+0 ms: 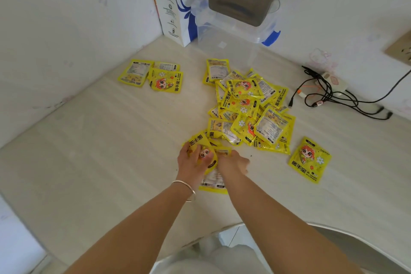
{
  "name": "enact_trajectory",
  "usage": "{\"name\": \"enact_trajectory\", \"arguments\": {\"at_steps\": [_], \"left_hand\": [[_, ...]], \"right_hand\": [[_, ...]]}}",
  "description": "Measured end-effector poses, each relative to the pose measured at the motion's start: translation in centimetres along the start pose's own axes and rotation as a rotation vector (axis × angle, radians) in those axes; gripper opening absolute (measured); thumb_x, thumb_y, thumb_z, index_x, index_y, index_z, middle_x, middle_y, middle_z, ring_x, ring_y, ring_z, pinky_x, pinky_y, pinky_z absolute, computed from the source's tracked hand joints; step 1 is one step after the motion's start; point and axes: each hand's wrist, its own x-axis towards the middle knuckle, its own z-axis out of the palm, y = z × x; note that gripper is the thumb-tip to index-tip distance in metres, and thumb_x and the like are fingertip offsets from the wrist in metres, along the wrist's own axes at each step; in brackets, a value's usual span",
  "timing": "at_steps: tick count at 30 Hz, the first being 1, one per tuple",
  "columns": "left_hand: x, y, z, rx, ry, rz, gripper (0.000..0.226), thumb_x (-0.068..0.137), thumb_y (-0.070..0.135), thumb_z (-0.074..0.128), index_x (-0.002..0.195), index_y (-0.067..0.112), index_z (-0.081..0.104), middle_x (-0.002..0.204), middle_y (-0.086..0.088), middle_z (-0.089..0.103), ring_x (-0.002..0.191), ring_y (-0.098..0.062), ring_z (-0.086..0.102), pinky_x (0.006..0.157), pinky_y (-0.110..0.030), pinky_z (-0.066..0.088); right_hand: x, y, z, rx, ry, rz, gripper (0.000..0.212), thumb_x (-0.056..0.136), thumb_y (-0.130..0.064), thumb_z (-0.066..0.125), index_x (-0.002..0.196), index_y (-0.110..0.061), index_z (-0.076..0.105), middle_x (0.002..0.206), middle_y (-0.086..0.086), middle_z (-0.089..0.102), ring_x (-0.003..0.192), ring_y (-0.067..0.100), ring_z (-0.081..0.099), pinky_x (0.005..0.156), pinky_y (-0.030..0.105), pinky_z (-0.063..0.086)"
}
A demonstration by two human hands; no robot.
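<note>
Both hands hold a bunch of hand warmer packets (196, 141) on the tabletop (111, 151), about midway between its near and far edges. The left hand (191, 160) grips the topmost one with its thumb across the cartoon face, and the right hand (233, 162) curls its fingers over the bunch's right side. Just beyond lies a loose pile of the same yellow packets (249, 107). Three more (153, 75) sit toward the far left corner, and a single packet (310, 159) lies to the right.
</note>
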Motion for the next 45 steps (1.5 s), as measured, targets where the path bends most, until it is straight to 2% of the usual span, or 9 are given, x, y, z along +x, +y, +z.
{"name": "enact_trajectory", "arguments": {"at_steps": [6,10,14,18,24,29,33,38,45], "left_hand": [[1.5,0.5,0.5,0.146,0.209,-0.001,0.036,0.094,0.008,0.046,0.128,0.014,0.058,0.157,-0.008,0.013,0.145,-0.027,0.011,0.118,-0.033,0.021],[1.8,1.9,-0.2,0.020,0.283,-0.139,0.048,0.083,0.000,0.056,0.127,0.017,0.053,0.150,-0.008,0.017,0.126,-0.029,0.047,0.099,-0.030,0.041],[2.5,2.9,-0.9,-0.035,0.246,-0.290,0.087,0.080,0.013,0.070,0.149,0.017,0.018,0.144,-0.016,0.035,0.127,-0.031,0.048,0.102,-0.034,0.040],[3.1,2.8,-0.2,-0.006,0.230,-0.368,0.079,0.073,0.030,0.077,0.139,0.013,0.038,0.133,-0.014,0.053,0.124,-0.031,0.051,0.105,-0.039,0.042],[4.1,4.1,1.1,0.105,0.239,-0.326,0.067,0.073,0.028,0.078,0.129,0.009,0.049,0.134,-0.015,0.038,0.107,-0.028,0.058,0.093,-0.032,0.046],[5.1,4.4,1.8,0.318,0.223,-0.344,0.082,0.066,0.029,0.080,0.132,0.007,0.037,0.134,-0.014,0.032,0.118,-0.031,0.048,0.100,-0.034,0.041],[5.5,4.8,2.4,0.508,0.198,-0.308,0.078,0.067,0.037,0.077,0.127,0.007,0.036,0.132,-0.014,0.038,0.125,-0.029,0.037,0.105,-0.032,0.031],[4.8,5.4,2.8,0.080,0.227,-0.234,0.047,0.078,0.019,0.069,0.115,0.012,0.041,0.103,-0.010,0.064,0.096,-0.032,0.061,0.080,-0.036,0.048],[2.7,3.1,1.3,-0.231,0.197,-0.318,0.052,0.083,0.011,0.066,0.126,0.008,0.037,0.100,-0.007,0.056,0.085,-0.025,0.053,0.074,-0.030,0.042]], "right_hand": [[-0.7,0.1,1.5,0.156,-0.052,-0.078,0.036,0.089,-0.013,0.051,0.125,-0.017,0.055,0.123,0.012,0.060,0.093,0.028,0.057,0.068,0.027,0.040],[-0.6,0.7,1.0,0.102,-0.019,-0.134,0.026,0.089,-0.017,0.056,0.115,-0.017,0.061,0.115,0.008,0.065,0.090,0.025,0.057,0.062,0.024,0.040],[-0.4,1.4,-0.8,0.100,0.086,-0.226,0.015,0.091,-0.024,0.058,0.103,-0.014,0.060,0.096,0.007,0.065,0.080,0.024,0.055,0.065,0.026,0.039],[1.0,1.7,-3.7,0.059,0.120,-0.322,0.010,0.091,-0.023,0.059,0.096,-0.015,0.056,0.086,0.004,0.059,0.077,0.023,0.054,0.063,0.027,0.039],[2.9,2.1,-7.0,0.095,0.137,-0.342,0.020,0.088,-0.019,0.063,0.103,-0.015,0.052,0.084,0.003,0.063,0.060,0.015,0.051,0.058,0.030,0.044],[3.6,2.2,-8.0,0.215,0.067,-0.266,0.053,0.084,-0.022,0.070,0.132,-0.019,0.049,0.116,0.007,0.059,0.096,0.021,0.056,0.075,0.027,0.041],[4.6,2.7,-6.9,0.280,0.054,-0.153,0.033,0.080,-0.029,0.072,0.106,-0.010,0.070,0.096,0.005,0.068,0.087,0.023,0.062,0.070,0.030,0.046],[4.9,2.3,-5.7,0.323,0.036,-0.129,0.024,0.086,-0.028,0.065,0.079,-0.007,0.056,0.082,0.008,0.057,0.077,0.025,0.053,0.065,0.033,0.039],[4.6,2.2,-4.8,0.248,0.034,-0.162,0.036,0.093,-0.034,0.054,0.064,-0.017,0.041,0.066,0.000,0.046,0.062,0.019,0.046,0.057,0.029,0.034]]}}
